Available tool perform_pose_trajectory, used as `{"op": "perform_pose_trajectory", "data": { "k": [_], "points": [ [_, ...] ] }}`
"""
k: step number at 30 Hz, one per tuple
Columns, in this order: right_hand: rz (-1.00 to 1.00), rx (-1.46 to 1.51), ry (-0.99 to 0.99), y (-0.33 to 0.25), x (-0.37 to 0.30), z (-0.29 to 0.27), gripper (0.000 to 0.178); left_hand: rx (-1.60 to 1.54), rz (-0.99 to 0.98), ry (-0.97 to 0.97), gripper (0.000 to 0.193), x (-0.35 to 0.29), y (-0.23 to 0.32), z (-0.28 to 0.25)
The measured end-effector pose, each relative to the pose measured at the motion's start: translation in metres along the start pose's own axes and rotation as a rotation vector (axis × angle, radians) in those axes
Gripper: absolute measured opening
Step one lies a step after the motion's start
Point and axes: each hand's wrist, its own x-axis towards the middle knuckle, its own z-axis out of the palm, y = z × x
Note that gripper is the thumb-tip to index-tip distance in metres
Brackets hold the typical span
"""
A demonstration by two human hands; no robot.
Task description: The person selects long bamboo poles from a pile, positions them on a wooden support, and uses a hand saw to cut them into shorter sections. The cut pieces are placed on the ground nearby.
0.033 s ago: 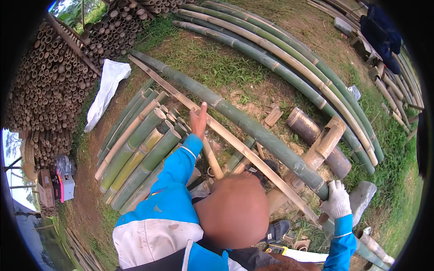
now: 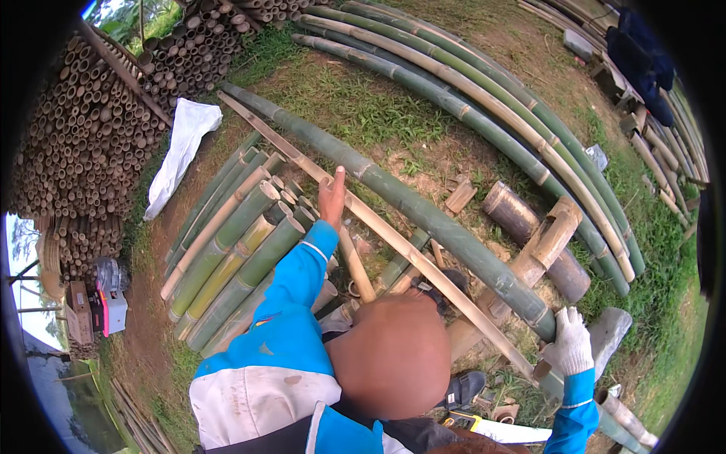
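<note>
My bare left hand is closed around a pale split bamboo strip, its thumb pointing up toward the neighbouring pole. The strip slants from far left to near right. Just beyond it, almost parallel, runs a long green bamboo pole. At that pole's near right end is my right hand in a white knitted glove, fingers stretched up and laid flat against the cut end. Both hands touch bamboo; the underside of the left grip is hidden. A short light bamboo piece lies below the left hand.
Cut green bamboo lengths are stacked on the left. Long poles curve across the far side. A notched bamboo support and a dark thick log stand right of centre. A handsaw lies near my shoe.
The view has shifted very slightly. My right hand sits a little further right at the pole's end, with its fingers straighter. My left hand stays on the strip.
</note>
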Motion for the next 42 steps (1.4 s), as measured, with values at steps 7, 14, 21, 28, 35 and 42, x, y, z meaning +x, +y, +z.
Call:
{"op": "perform_pose_trajectory", "data": {
  "k": [7,14,21,28,35,42],
  "points": [
    [0.018,0.023,0.011,-0.006,-0.044,-0.064,0.074,-0.717,-0.036,-0.17,0.087,0.081,0.056,0.022],
    [0.236,-0.011,0.283,0.09,-0.087,-0.019,0.077,-0.839,-0.391,-0.26,0.053,0.031,0.049,0.088],
    [0.451,-0.038,0.337,0.186,-0.14,0.019,0.064,-0.737,-0.295,-0.562,0.043,-0.042,0.096,0.157],
    [0.595,-0.154,0.439,0.239,-0.137,0.026,0.072,-0.465,-0.109,-0.853,0.052,-0.011,0.185,0.263],
    [0.5,-0.251,0.549,0.233,-0.094,-0.021,0.066,-0.325,-0.125,-0.639,0.055,0.039,0.221,0.411],
    [0.481,-0.347,0.639,0.249,-0.023,-0.069,0.06,0.033,0.02,-0.609,0.074,0.072,0.237,0.427]
  ]
}}
